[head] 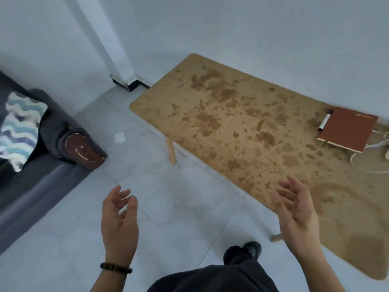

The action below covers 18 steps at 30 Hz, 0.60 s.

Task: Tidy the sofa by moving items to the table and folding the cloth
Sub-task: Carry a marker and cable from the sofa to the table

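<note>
A: Which step is this?

B: Between carries, I judge. The left hand (119, 223) and the right hand (299, 216) are both empty, fingers loosely spread and slightly curled, raised at the bottom of the frame over the floor (179, 207) and the near edge of the bench (242, 131)

A: What already sits on the bench?

B: At the right edge of the frame, a brown notebook (347, 128) with a marker (325, 122) lying just beside its left side, and a white cable (370, 157) next to them. The rest of the bench top is bare

A: And the cloth?

B: The only cloth-like thing in view is a wavy blue and white item (20, 127) on the dark sofa (42, 175) at the left of the frame; cushion or cloth, I cannot tell

A: So the next move?

B: Probably a turn left toward the sofa, then a 2-handed reach with both hands open to gather whatever is left there
</note>
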Available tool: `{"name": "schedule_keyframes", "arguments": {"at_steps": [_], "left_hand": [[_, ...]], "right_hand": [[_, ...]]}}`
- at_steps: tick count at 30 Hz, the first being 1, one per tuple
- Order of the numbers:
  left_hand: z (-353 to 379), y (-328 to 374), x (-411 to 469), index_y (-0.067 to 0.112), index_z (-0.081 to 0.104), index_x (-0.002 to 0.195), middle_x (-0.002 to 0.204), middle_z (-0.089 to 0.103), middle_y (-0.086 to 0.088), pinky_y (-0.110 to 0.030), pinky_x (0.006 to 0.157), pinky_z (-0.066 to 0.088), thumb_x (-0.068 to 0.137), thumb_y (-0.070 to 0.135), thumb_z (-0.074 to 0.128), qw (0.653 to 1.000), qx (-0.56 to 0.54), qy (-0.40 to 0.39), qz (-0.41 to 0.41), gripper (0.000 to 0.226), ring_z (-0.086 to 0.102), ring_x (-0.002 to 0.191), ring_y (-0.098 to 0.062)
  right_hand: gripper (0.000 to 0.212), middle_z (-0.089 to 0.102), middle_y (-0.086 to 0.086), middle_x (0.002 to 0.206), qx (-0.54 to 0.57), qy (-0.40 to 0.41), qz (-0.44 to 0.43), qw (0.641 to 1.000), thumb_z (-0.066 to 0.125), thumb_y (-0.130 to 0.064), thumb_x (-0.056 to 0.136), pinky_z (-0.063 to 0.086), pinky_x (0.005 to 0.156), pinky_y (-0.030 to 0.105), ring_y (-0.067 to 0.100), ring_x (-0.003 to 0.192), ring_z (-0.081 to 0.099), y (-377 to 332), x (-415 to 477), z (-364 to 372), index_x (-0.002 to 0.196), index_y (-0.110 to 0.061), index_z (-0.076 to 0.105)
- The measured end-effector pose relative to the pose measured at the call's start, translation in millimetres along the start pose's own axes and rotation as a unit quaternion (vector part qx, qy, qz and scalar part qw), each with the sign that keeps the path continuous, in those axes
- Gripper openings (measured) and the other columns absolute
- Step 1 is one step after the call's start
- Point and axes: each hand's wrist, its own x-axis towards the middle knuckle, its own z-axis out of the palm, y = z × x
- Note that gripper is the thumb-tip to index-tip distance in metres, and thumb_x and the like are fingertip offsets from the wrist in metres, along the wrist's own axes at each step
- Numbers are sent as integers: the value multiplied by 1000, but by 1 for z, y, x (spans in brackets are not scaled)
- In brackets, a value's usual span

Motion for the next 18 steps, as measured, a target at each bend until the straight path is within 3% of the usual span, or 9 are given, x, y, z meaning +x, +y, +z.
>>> {"name": "schedule_keyframes", "arguments": {"at_steps": [4, 8, 12, 15, 18], "left_hand": [[-104, -55, -8, 29, 47, 129, 112, 61, 16, -17, 77, 42, 94, 21, 59, 997, -22, 75, -19, 37, 58, 97, 10], [-223, -120, -25, 27, 48, 128, 114, 63, 11, -20, 77, 45, 93, 17, 62, 985, -58, 141, -82, 39, 59, 96, 9], [-326, -170, -36, 24, 48, 130, 113, 62, 13, -13, 76, 48, 93, 14, 60, 962, -64, 227, -136, 40, 60, 95, 9], [-392, -196, -40, 31, 48, 127, 113, 63, 15, -23, 78, 46, 94, 17, 60, 939, -77, 291, -169, 38, 61, 95, 5], [-442, -224, -35, 32, 48, 127, 112, 63, 16, -23, 78, 45, 94, 18, 61, 923, -64, 332, -184, 38, 60, 95, 9]], "right_hand": [[53, 59, -21, 120, -19, -60, -39, 997, 60, -50, 83, 49, 75, 8, -3, 105, 61, -28, -47, 84, 132, -37, 44], [61, 54, -16, 129, -66, -155, -69, 983, 60, -49, 84, 47, 82, 19, -3, 110, 57, -50, -124, 185, 139, -33, 41], [60, 54, -14, 128, -99, -256, -112, 955, 59, -50, 82, 46, 82, 17, -5, 109, 56, -87, -184, 286, 137, -37, 41], [56, 53, -15, 127, -112, -309, -147, 933, 59, -49, 82, 45, 81, 15, -10, 109, 55, -119, -215, 359, 135, -39, 41], [54, 53, -16, 127, -111, -359, -169, 911, 58, -50, 82, 45, 82, 15, -11, 110, 54, -140, -240, 432, 133, -41, 41]]}}
